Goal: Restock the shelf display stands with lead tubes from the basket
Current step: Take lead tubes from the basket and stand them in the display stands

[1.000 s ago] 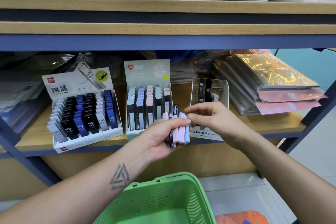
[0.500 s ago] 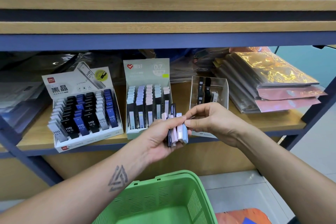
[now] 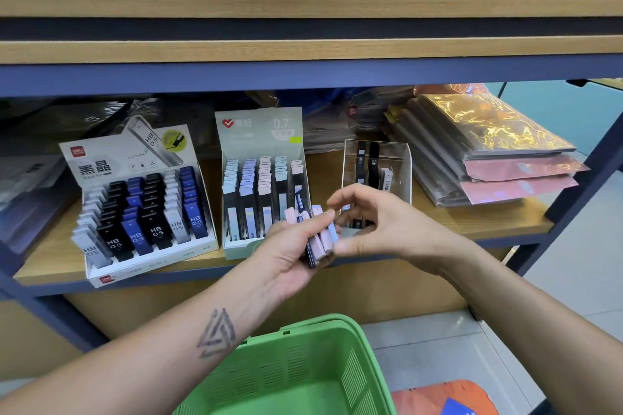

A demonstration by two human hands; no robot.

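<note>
Lead tubes, a fanned bundle of slim pastel pink, pale blue and dark plastic cases, sit in your left hand, whose thumb and fingers curl round their lower halves. You hold them just in front of the wooden shelf's front edge, between the sage-green cardboard 0.7 display stand and the clear acrylic display box. Their long axes run up and slightly away from you, top ends tilted toward the green stand.

Your right hand is the picking hand. It comes in from the right with the thumb tip against the pale blue case on the outer side of the fan and the index finger arched over the tops. Whether it has a tube pinched yet is hard to say; it looks loosely curled and holding nothing.

From the bundle, the green stand lies up and to the left, its right-hand column only partly filled. The gloss white and black HB 0.5 stand is farther left, nearer your left arm. The green plastic basket hangs below your forearms.
</note>
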